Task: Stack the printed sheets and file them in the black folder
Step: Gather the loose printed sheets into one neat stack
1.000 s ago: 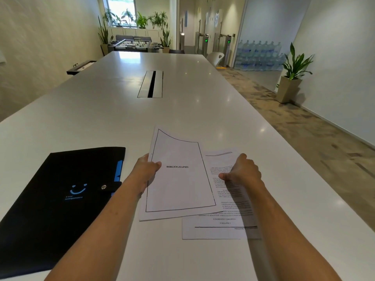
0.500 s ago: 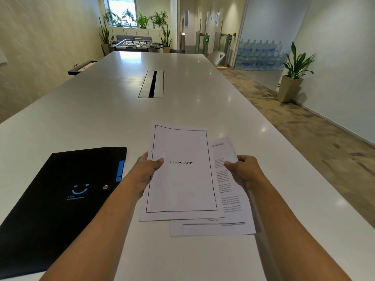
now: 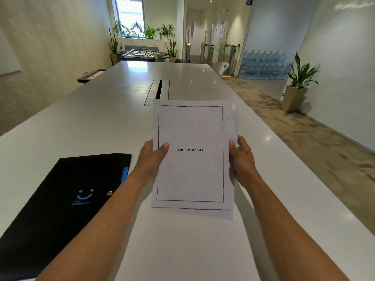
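Note:
The printed sheets [image 3: 190, 173] are held upright above the white table [image 3: 101, 118], gathered into one stack. The front page has a black border and the word BIBLIOGRAPHY. Edges of other sheets peek out on the right and at the bottom. My left hand [image 3: 152, 157] grips the stack's left edge, thumb on the front. My right hand [image 3: 241, 157] grips its right edge. The black folder [image 3: 60, 199] lies closed on the table to the left, with a blue smile logo, a metal snap and a blue tab.
A cable slot [image 3: 159, 91] is set into the table's middle beyond the sheets. The table's right edge drops to a carpeted floor with a potted plant [image 3: 298, 84]. A foosball table [image 3: 142, 54] and water bottles [image 3: 263, 64] stand far behind.
The sheets were lying spread on the table; both hands have pulled them together and lifted them upright into one stack. The folder has not moved.

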Motion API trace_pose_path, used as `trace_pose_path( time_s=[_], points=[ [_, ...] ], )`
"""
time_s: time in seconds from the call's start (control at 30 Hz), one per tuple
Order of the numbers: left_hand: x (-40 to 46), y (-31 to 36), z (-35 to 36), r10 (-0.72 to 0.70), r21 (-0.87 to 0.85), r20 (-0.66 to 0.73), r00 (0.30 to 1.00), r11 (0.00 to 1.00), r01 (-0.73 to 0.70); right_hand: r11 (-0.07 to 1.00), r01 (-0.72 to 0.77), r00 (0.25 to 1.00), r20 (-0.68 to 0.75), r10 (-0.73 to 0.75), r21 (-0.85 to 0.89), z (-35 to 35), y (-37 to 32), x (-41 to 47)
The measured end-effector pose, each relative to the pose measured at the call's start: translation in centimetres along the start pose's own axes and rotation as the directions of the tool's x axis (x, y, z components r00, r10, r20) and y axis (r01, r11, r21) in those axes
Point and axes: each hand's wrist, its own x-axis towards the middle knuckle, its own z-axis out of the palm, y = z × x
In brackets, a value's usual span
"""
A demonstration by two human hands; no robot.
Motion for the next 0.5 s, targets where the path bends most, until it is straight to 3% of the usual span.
trace_pose_path(
  time_s=[0.2,0.33,0.5],
  points=[
    [-0.4,1.1,0.4,0.173,0.088,-0.018,0.985,0.981,-0.171,0.993,0.112,0.994,0.002,-0.112,-0.036,1.4,-1.7,0.8],
    [-0.5,3.0,1.0,0.386,0.234,-0.086,0.918,0.904,-0.358,0.979,0.197,0.980,-0.005,-0.197,-0.053,2.1,-3.2,1.3],
    [-0.9,4.4,1.4,0.538,0.269,-0.099,0.837,0.825,-0.498,0.958,0.280,0.960,-0.011,-0.281,-0.052,2.6,-3.9,1.7]
  ],
)
